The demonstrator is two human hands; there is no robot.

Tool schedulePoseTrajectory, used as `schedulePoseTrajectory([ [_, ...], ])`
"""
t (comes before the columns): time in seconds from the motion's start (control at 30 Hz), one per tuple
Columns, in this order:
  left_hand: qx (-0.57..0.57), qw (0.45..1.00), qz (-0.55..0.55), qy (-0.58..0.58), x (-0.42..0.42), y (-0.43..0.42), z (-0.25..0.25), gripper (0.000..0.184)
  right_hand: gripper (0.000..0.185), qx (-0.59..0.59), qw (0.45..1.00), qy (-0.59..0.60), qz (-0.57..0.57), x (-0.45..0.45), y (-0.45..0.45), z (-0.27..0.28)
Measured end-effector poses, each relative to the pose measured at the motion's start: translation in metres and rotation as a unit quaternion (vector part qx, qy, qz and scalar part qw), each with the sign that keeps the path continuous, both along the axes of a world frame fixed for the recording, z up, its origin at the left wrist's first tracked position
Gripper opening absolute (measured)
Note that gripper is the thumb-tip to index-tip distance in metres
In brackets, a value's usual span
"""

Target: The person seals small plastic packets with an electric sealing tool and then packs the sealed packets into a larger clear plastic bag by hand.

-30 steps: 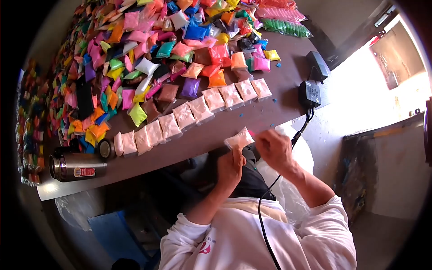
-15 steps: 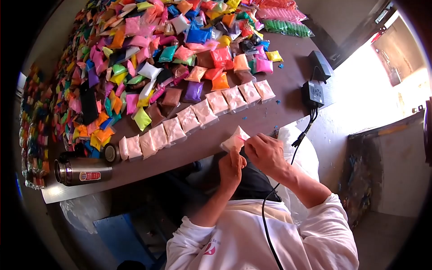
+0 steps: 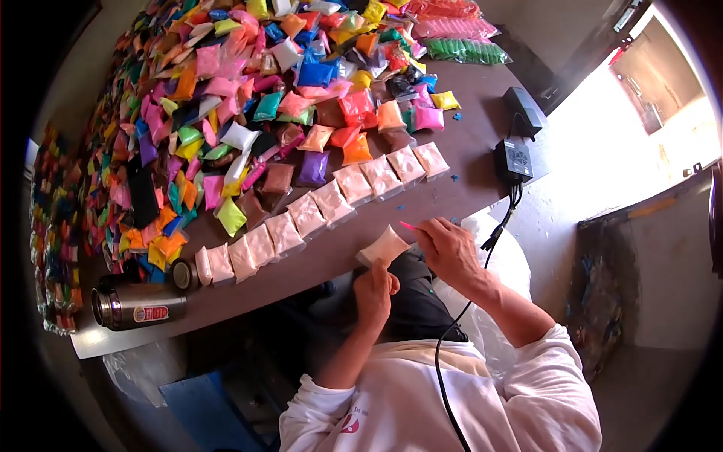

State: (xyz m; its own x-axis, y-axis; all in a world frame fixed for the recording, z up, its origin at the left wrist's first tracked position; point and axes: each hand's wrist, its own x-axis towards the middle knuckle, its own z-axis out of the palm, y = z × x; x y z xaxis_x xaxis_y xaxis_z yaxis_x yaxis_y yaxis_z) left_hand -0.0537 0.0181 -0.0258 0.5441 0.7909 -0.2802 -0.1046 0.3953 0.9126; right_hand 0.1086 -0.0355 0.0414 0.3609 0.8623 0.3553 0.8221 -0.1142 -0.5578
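Observation:
My left hand (image 3: 376, 289) pinches the lower end of a small clear packet (image 3: 387, 246) with pale peach filling, just off the table's near edge. In my right hand (image 3: 450, 247) is a thin pink pointed stick (image 3: 407, 225), whose exact kind I cannot tell. Its tip points left, close to the packet's upper right corner but apart from it. Beyond my hands, a slanting row of similar peach packets (image 3: 306, 216) lies on the brown table (image 3: 422, 197).
A big heap of colourful packets (image 3: 248, 105) covers the table's left and back. A steel flask (image 3: 139, 306) lies at the left front edge, with its lid (image 3: 183, 274) nearby. A black box with a fan (image 3: 514, 160) stands right, its black cable (image 3: 444, 354) crossing my body.
My right hand has drawn the pink stick away from the packet, to the right. The packet, still in my left hand, has tipped rightward and shows more of its face. The view has shifted slightly.

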Motion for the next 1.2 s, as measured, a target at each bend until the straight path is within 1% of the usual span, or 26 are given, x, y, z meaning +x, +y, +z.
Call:
schedulePoseTrajectory([
  [0.07,-0.005,1.000,0.002,-0.001,-0.003,0.000,-0.006,0.054,0.012,-0.020,0.999,-0.012,-0.048,-0.002,0.009,-0.010],
  [0.1,-0.004,1.000,0.016,-0.005,-0.004,-0.001,-0.005,0.054,0.014,0.007,0.999,-0.001,-0.033,-0.005,0.014,-0.009],
  [0.13,-0.005,1.000,0.015,-0.005,-0.007,-0.001,-0.004,0.054,0.014,0.006,0.999,-0.002,-0.034,-0.009,0.018,-0.012],
  [0.2,0.016,1.000,0.008,0.009,-0.012,-0.001,-0.003,0.055,0.013,0.001,1.000,-0.005,0.010,-0.012,0.023,-0.018],
  [0.23,0.028,0.999,0.000,0.015,-0.015,-0.001,-0.002,0.055,0.012,-0.024,0.999,-0.023,0.011,-0.008,0.024,-0.008],
  [0.27,0.028,1.000,-0.001,0.013,-0.017,-0.001,-0.002,0.055,0.012,-0.024,0.999,-0.025,0.009,0.005,0.024,-0.013],
  [0.3,0.026,1.000,0.001,0.011,-0.019,-0.001,-0.001,0.055,0.009,-0.037,0.996,-0.026,-0.071,0.022,0.023,-0.024],
  [0.33,0.024,1.000,0.002,0.007,-0.019,0.001,-0.001,0.056,0.007,-0.048,0.987,-0.029,-0.151,0.036,0.021,-0.024],
  [0.4,0.027,1.000,0.007,0.009,-0.019,0.003,0.001,0.056,0.004,0.000,0.982,-0.044,-0.185,0.054,0.006,-0.011],
  [0.43,0.026,0.999,0.013,0.018,-0.019,0.002,0.002,0.056,0.003,0.039,0.983,-0.058,-0.172,0.062,0.001,-0.006],
  [0.47,0.024,1.000,0.012,0.017,-0.018,0.002,0.004,0.056,0.007,0.037,0.984,-0.057,-0.163,0.071,-0.004,-0.004],
  [0.53,0.039,0.999,0.002,0.011,-0.016,0.003,0.007,0.057,0.007,0.056,0.983,-0.079,-0.159,0.087,-0.005,-0.007],
  [0.6,0.035,0.999,-0.002,0.012,-0.014,0.004,0.008,0.057,0.006,0.049,0.980,-0.068,-0.179,0.102,-0.001,-0.020],
  [0.67,0.032,0.999,-0.003,0.013,-0.012,0.005,0.009,0.057,0.006,0.042,0.973,-0.093,-0.207,0.111,0.005,-0.025],
  [0.73,0.030,0.999,0.003,0.020,-0.012,0.006,0.009,0.058,0.007,0.020,0.973,-0.103,-0.204,0.116,0.004,-0.025],
  [0.8,0.023,1.000,0.008,0.012,-0.014,0.009,0.005,0.058,0.009,-0.040,0.978,-0.176,-0.102,0.120,-0.001,-0.020],
  [0.83,0.015,1.000,0.013,0.004,-0.016,0.008,0.003,0.059,0.012,-0.042,0.980,-0.180,-0.068,0.119,-0.006,-0.017],
  [0.87,0.013,1.000,0.014,0.005,-0.016,0.008,0.003,0.059,0.012,-0.043,0.981,-0.179,-0.067,0.116,-0.012,-0.013],
  [0.93,0.014,1.000,0.014,0.005,-0.015,0.006,0.005,0.059,0.016,-0.052,0.980,-0.191,0.024,0.107,-0.027,-0.004],
  [0.97,0.013,1.000,0.013,0.006,-0.014,0.006,0.005,0.059,0.030,-0.085,0.979,-0.183,0.034,0.100,-0.035,0.005],
  [1.07,0.010,1.000,0.008,0.001,-0.013,0.007,0.004,0.059,0.029,-0.085,0.980,-0.170,0.059,0.094,-0.051,0.011],
  [1.1,0.007,1.000,0.007,-0.001,-0.012,0.008,0.004,0.059,0.030,-0.092,0.984,-0.149,0.035,0.095,-0.053,0.011],
  [1.2,0.006,1.000,0.006,0.002,-0.009,0.009,0.008,0.059,0.029,-0.076,0.983,-0.166,0.033,0.092,-0.038,0.014],
])
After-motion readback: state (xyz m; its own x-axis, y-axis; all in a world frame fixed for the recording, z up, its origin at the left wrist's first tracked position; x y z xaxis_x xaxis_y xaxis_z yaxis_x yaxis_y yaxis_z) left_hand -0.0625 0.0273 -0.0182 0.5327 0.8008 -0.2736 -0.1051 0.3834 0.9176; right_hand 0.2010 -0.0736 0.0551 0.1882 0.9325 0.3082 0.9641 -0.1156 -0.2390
